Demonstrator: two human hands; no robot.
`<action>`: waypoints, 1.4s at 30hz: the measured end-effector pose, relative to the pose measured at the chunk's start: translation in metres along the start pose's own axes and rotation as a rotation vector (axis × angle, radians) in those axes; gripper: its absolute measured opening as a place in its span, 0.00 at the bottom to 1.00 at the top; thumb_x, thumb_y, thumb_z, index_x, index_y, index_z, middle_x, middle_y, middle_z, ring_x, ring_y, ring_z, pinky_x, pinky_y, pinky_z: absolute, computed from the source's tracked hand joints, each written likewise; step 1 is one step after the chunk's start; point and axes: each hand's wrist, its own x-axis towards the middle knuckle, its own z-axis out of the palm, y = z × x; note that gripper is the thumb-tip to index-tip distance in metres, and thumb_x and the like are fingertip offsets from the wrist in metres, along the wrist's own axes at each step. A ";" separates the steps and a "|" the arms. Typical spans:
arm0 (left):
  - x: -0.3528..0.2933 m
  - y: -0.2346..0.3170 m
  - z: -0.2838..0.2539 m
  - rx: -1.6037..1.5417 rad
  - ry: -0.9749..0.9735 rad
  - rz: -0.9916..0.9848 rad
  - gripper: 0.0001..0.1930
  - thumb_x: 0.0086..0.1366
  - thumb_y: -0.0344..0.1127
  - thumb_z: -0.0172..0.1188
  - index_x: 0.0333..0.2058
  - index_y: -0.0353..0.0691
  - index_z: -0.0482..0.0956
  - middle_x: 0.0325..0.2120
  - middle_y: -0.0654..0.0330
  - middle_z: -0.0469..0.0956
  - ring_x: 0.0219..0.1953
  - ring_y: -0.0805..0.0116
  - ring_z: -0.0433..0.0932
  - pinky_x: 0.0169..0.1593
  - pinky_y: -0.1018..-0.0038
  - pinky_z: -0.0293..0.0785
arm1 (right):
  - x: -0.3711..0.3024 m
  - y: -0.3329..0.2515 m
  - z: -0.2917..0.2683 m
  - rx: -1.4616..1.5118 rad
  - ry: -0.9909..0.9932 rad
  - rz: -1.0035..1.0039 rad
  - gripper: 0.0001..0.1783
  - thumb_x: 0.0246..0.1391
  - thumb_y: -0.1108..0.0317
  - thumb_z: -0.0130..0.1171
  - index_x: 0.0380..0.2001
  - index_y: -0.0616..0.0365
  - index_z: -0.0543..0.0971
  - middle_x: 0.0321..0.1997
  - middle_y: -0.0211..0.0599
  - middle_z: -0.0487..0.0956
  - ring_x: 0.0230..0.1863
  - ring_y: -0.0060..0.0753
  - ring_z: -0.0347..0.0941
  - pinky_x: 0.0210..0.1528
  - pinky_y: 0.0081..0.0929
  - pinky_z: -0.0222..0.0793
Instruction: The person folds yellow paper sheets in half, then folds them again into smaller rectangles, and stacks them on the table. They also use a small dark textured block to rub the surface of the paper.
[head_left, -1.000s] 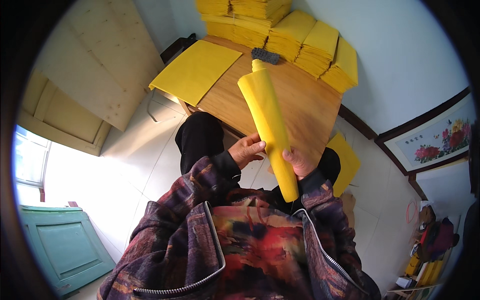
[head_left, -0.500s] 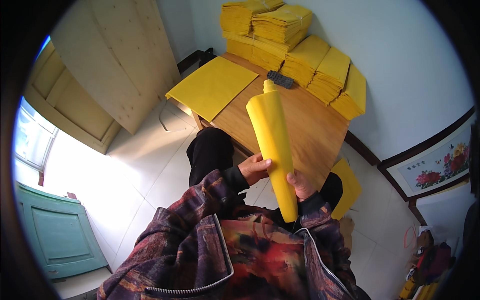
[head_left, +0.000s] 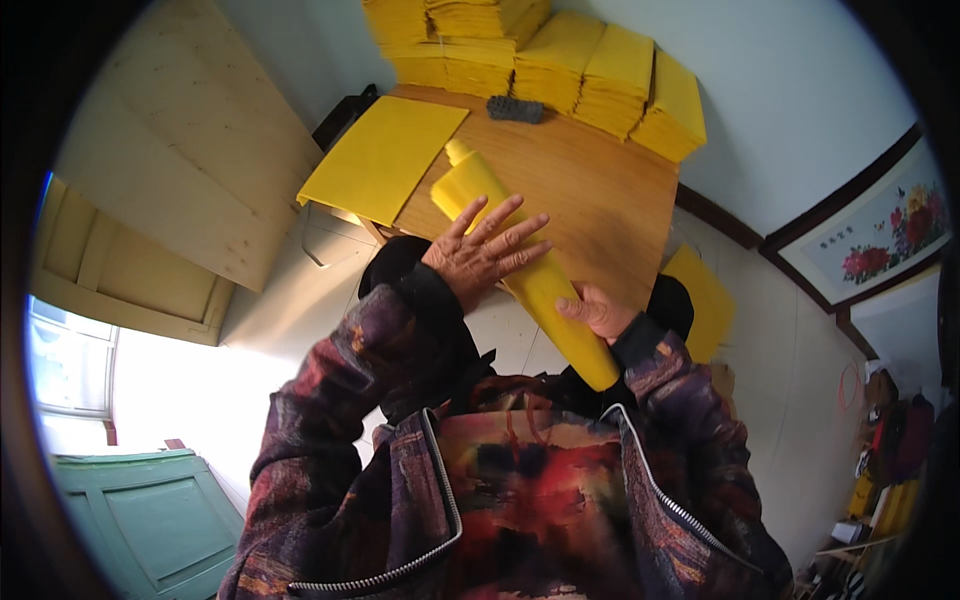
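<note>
- Table (head_left: 610,220): smooth wood with the grain showing, sitting past the person's knees.
- Board (head_left: 170,130): big pale wood sheet with knots, leaning over on the left. Looks like ply to me.
- Green panel (head_left: 150,520): painted, bottom left, with a sunken rectangle in it.
- Stacks (head_left: 565,60): loads of flat yellow pieces piled along the back of the table, edges a bit ragged. Can't make out any label on them.
- Picture (head_left: 870,225): dark frame, red and yellow flowers, and the only writing I can spot, a short row of dark characters. Too small to read properly.
- Sheet (head_left: 385,160): flat, matte yellow, at the table's left end, one corner poking past the edge.
- Roll (head_left: 550,300): plain yellow tube, narrower core sticking out the far end. It's up over the lap and the near side of the table, and leans further left than half a second ago.
- Left hand (head_left: 485,245): fingers fanned wide across the roll's upper half; before, they were bunched at its side.
- Right hand (head_left: 597,311): much the same grip, thumb on the roll's lower half, other fingers hidden so can't tell.
- Grey thing (head_left: 515,109): small, bumpy, by the stacks.
</note>
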 end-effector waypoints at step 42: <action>-0.002 0.044 0.097 -2.796 0.253 -0.071 0.29 0.61 0.43 0.60 0.57 0.34 0.64 0.48 0.47 0.73 0.57 0.45 0.68 0.58 0.52 0.68 | 0.008 0.011 0.032 0.511 -0.186 -0.066 0.39 0.51 0.38 0.59 0.55 0.58 0.69 0.47 0.30 0.74 0.46 0.20 0.69 0.46 0.20 0.66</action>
